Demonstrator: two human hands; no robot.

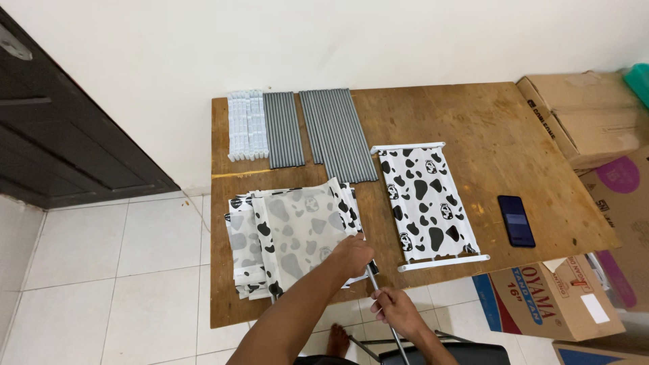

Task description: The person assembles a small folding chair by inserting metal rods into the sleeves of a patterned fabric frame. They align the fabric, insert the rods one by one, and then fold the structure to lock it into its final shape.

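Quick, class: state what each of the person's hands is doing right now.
Left hand: closed, gripping the cow-print fabric panel where the thin grey metal rod meets it.
Right hand: closed around the same rod, lower down.

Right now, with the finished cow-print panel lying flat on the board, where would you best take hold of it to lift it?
Probably by the white end tubes: one hand on the near tube, the other on the far tube. The cow-print panel between them is limp fabric, so the rigid tubes should carry it best. Come from the near edge; the phone lies to its right.
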